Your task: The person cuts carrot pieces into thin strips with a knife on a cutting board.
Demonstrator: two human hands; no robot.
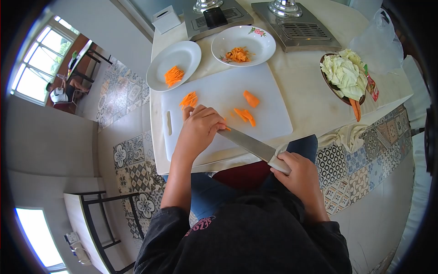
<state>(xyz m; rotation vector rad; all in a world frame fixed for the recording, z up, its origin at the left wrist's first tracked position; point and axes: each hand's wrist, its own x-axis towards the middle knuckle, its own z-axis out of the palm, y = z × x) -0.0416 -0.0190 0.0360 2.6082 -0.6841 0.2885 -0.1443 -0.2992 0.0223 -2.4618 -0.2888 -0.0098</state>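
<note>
My right hand [299, 173] is wrapped round the pale handle of a kitchen knife [251, 143], whose blade slants up and left over the front of the white cutting board [273, 100]. At the blade's far end is my left hand [200, 125], its fingers curled and the thumb by the steel. A bit of orange carrot shows beside that thumb; what lies under the fingers is hidden. Just beyond the left hand lies a small pile of carrot strips [189, 99]. To its right are a carrot chunk [251, 98] and several carrot slices [245, 116].
Behind the board stand a plate [155, 68] with carrot sticks and a flowered plate [219, 39] with shreds. Two metal stands [305, 29] are at the back. Right, a brown bowl [335, 91] holds cabbage [344, 75] and carrot, near a plastic bag [381, 43]. Another person sits far left.
</note>
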